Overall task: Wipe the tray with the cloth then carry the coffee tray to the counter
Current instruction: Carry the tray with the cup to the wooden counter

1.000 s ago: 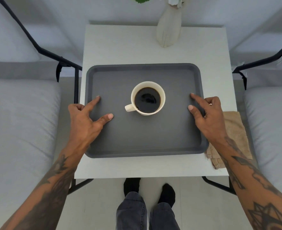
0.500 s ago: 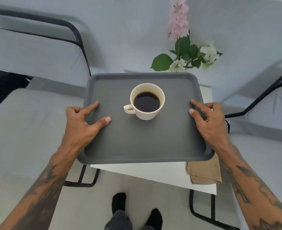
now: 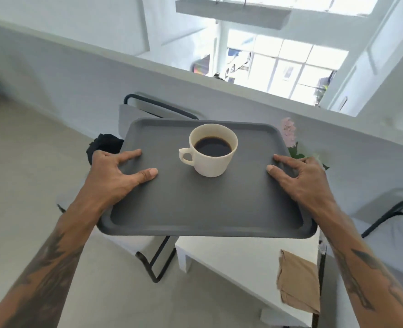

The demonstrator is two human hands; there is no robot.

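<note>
Tray [image 3: 195, 204] now lifted clear of the bench [image 3: 231, 259], view swung toward the room. Left hand [image 3: 115, 176] and right hand [image 3: 300, 178] each clamp a side rim; cup [image 3: 211, 150] upright at centre frame. Cloth [image 3: 297, 287] left at lower right. Wiping apparently done; carry under way, counter not identifiable.

1 tray [image 3: 195, 209], 1 cup [image 3: 213, 150], 1 cloth [image 3: 298, 285], 2 hands [image 3: 115, 176]

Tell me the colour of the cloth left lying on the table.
The cloth is tan, a light brown; the head view shows it on the white table.
</note>
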